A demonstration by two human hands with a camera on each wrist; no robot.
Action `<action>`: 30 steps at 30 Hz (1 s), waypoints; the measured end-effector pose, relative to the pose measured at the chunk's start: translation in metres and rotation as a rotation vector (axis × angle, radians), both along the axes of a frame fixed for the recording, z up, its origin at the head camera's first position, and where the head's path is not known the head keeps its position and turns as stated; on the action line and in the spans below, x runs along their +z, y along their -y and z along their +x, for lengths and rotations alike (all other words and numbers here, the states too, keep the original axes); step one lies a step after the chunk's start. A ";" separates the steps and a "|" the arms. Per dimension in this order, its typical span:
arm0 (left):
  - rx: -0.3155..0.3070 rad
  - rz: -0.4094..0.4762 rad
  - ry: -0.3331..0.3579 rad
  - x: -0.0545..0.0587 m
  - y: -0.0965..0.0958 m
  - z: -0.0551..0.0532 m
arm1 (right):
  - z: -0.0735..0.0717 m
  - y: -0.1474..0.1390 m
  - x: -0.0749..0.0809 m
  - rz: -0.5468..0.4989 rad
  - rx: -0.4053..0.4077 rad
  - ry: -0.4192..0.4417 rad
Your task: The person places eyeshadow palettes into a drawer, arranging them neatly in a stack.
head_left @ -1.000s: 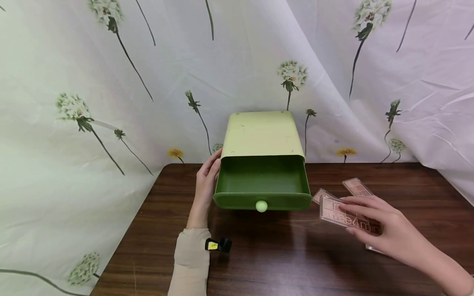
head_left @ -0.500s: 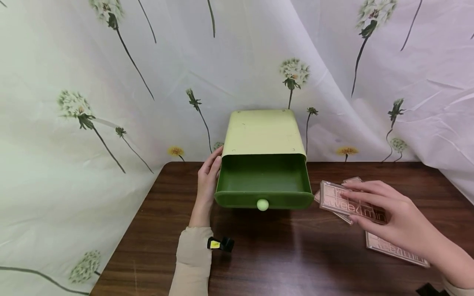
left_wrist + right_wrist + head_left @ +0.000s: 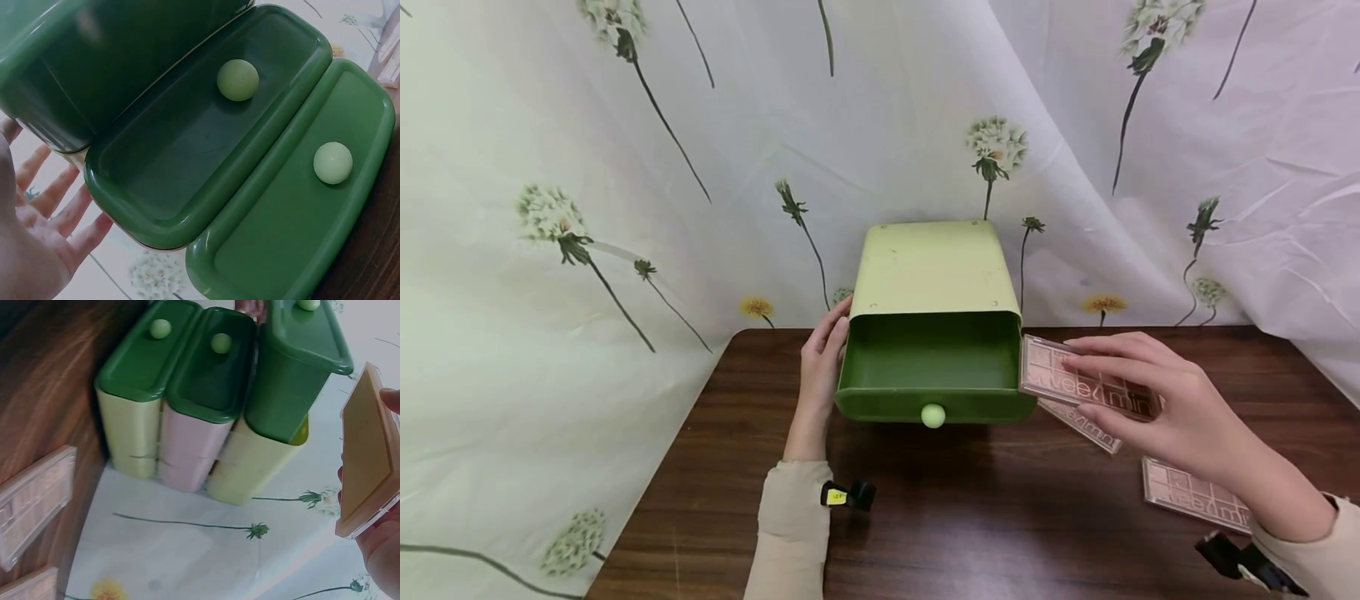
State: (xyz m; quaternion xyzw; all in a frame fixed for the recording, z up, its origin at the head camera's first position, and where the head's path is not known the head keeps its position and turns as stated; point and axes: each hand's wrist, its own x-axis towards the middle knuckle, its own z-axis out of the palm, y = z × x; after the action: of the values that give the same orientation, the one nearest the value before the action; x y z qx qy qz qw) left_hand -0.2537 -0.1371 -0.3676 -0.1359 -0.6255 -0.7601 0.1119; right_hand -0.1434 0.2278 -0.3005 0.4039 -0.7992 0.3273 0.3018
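Observation:
A small drawer cabinet (image 3: 934, 265) with a pale yellow top stands near the table's back edge. Its green top drawer (image 3: 880, 407) is pulled out, and no item shows inside. My left hand (image 3: 822, 371) rests along the cabinet's left side, fingers extended and spread in the left wrist view. With my right hand (image 3: 1172, 400) I pinch a clear-lidded eyeshadow palette (image 3: 1043, 373) by its edges, just beside the drawer's right wall. The right wrist view shows this palette's plain back (image 3: 365, 447). Two similar palettes (image 3: 1086, 427) (image 3: 1191, 496) lie beneath and beside the right hand.
Below the pulled-out drawer, the right wrist view shows a pink middle tier (image 3: 194, 447) and a yellow bottom tier (image 3: 128, 431), their drawers shut. Dark wooden table (image 3: 940, 533) spreads in front. A white dandelion-printed cloth (image 3: 910, 125) hangs behind.
My right hand has moved left and upward with the palette, bringing it to the drawer's right side. More of the palettes on the table now shows. The left hand stays on the cabinet.

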 end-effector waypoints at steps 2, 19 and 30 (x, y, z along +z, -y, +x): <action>0.004 0.000 -0.004 0.001 0.000 0.001 | -0.003 0.003 0.003 0.004 0.000 0.009; -0.011 -0.009 -0.012 -0.002 0.001 -0.001 | -0.029 0.047 0.017 0.067 0.066 0.119; 0.002 -0.021 -0.002 -0.003 0.002 -0.001 | -0.044 0.080 0.015 0.061 0.114 0.175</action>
State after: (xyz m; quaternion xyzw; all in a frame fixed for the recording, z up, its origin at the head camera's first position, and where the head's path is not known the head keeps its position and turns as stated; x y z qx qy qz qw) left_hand -0.2542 -0.1387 -0.3706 -0.1375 -0.6333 -0.7533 0.1118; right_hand -0.1875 0.1477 -0.2858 0.4276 -0.8077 0.3536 0.1993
